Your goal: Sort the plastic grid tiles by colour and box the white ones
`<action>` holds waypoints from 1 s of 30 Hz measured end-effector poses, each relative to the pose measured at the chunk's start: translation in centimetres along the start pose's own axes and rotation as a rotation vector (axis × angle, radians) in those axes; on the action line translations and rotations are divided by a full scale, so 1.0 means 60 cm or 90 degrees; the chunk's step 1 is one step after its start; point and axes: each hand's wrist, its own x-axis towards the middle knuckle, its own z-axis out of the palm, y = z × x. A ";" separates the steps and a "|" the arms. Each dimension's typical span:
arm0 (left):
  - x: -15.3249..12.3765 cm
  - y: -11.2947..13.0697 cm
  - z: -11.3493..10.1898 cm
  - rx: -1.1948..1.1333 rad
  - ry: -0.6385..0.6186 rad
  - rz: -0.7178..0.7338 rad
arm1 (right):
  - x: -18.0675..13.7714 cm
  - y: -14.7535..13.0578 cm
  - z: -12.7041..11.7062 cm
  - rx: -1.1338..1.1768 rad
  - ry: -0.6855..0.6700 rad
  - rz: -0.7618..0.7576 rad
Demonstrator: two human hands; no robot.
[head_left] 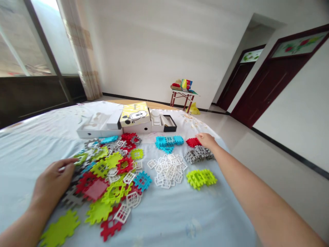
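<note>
The person is leaning over a blue sheet (pixel 31 144) strewn with toy lattice pieces. The right hand (pixel 207 140) is reaching far forward, with the arm stretching across the right side of the view. Its fingertips are touching the red pieces (pixel 192 142), which are lying in a small pile near the far right edge of the sheet. The fingers are curling down onto that pile, but whether the grip is closing on a piece cannot be told from here.

The left hand (pixel 52 181) is lying palm down on the near left edge of the mixed heap (pixel 110 178), a loose spread of lime, red, grey, white and blue pieces. Its grip is slack, with the fingers lying nearly flat and pointing at a lime piece (pixel 81 158), and it is holding nothing that shows.

Sorted piles are sitting between the two hands. A grey pile (pixel 199 154) is lying just beside the red pieces, on their near side. A blue pile (pixel 168 141) is lying to their left, a white pile (pixel 168 168) is sitting in the middle, and a lime pile (pixel 202 178) is sitting nearest on the right.

Beyond the heap, a white box (pixel 99 125), a yellow box (pixel 135 115) and a black tray (pixel 169 124) are standing in a row.
</note>
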 end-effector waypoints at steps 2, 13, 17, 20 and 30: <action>-0.002 -0.007 -0.003 -0.003 -0.031 -0.012 | -0.031 -0.034 0.001 0.043 0.030 -0.071; -0.002 -0.005 0.001 -0.054 -0.030 0.024 | -0.234 -0.299 0.046 0.229 0.009 -0.455; -0.002 -0.005 0.002 -0.075 -0.020 0.004 | -0.248 -0.368 0.069 0.242 -0.017 -0.471; -0.002 -0.005 0.002 -0.088 -0.020 0.002 | -0.245 -0.400 0.085 0.233 -0.048 -0.468; 0.001 -0.004 -0.006 -0.061 -0.054 -0.016 | -0.222 -0.363 0.063 0.221 0.048 -0.395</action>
